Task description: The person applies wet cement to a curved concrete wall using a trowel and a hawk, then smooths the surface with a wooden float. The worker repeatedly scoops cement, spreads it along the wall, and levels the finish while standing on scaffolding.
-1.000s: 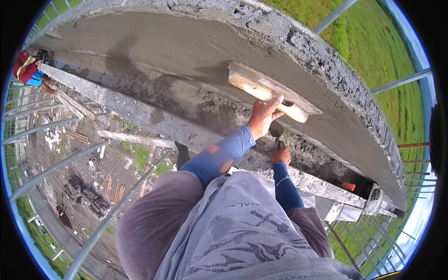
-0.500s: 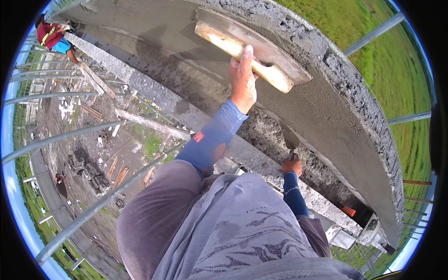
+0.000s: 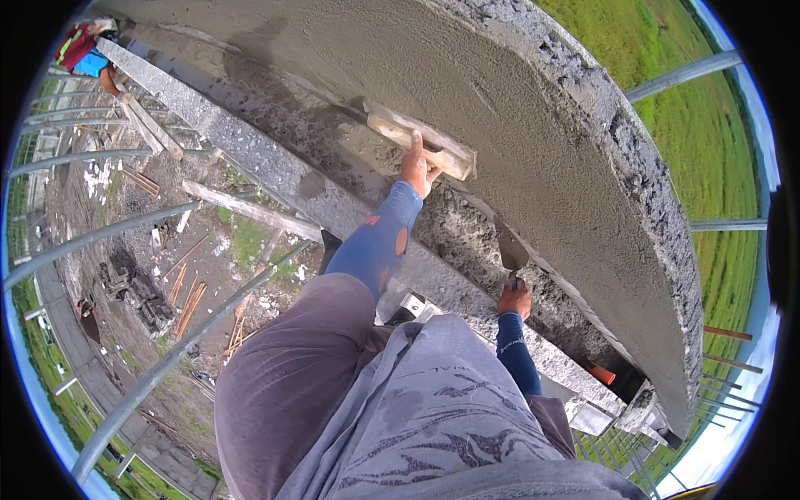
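My left hand (image 3: 417, 171) grips the handle of a pale wooden-handled float (image 3: 452, 157), which is held at the lower part of the curved, grey plastered wall (image 3: 542, 175). My right hand (image 3: 512, 300) holds a pointing trowel (image 3: 512, 246) by its handle, lower and to the right, with its blade over the rough mortar in the trough (image 3: 454, 233) that runs along the wall's foot. The trough's near concrete rim (image 3: 233, 137) lies under my arms. An orange pipe end (image 3: 602, 372) shows in the trough's dark right part.
A co-worker (image 3: 87, 54) in dark red and blue is at the trough's far left end, by wooden planks (image 3: 150, 125). Metal scaffold poles (image 3: 150, 383) cross on both sides. Far below at left lie dirt ground, block piles (image 3: 129, 283) and timber. Grass (image 3: 708, 142) stretches beyond the wall.
My left hand has swept the float up the wall and then back down and left to the wall's lower part, now looking smaller and farther away. My right hand stays on the trowel; the view has shifted.
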A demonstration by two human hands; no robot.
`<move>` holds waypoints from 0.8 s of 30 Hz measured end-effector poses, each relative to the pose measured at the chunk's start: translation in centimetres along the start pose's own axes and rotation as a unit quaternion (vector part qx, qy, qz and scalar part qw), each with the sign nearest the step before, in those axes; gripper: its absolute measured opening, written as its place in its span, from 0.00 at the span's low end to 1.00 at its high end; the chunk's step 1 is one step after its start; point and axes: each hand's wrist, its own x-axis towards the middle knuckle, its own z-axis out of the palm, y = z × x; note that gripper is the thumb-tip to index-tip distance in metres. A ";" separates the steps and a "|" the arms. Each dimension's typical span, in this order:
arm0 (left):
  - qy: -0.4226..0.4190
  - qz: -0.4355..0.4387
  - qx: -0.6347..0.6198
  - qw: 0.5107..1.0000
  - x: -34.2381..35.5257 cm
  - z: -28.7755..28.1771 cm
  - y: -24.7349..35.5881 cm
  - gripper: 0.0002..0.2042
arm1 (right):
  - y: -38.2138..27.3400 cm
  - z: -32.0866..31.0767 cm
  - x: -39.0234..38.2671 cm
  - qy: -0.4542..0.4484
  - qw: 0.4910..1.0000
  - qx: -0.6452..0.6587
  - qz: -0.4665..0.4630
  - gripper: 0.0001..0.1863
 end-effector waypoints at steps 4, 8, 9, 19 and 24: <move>-0.106 -0.067 0.054 0.991 -7.4 3.9 -4.7 0.24 | 0.0 0.1 0.1 -0.005 1.000 0.023 -0.001 0.15; -0.191 0.061 0.173 0.964 -13.0 9.6 -1.1 0.23 | 0.6 0.9 0.7 -0.018 0.999 0.028 0.001 0.16; -0.201 0.123 0.211 0.949 -14.0 11.0 0.7 0.25 | 0.9 1.1 0.7 -0.014 0.999 0.029 -0.005 0.16; -0.013 0.469 0.014 0.883 -4.2 10.0 30.1 0.23 | 1.1 1.6 1.3 -0.029 0.999 -0.001 -0.023 0.18; 0.059 0.397 0.005 0.916 6.3 0.9 37.1 0.26 | 1.0 1.7 1.0 -0.001 1.000 -0.010 -0.011 0.17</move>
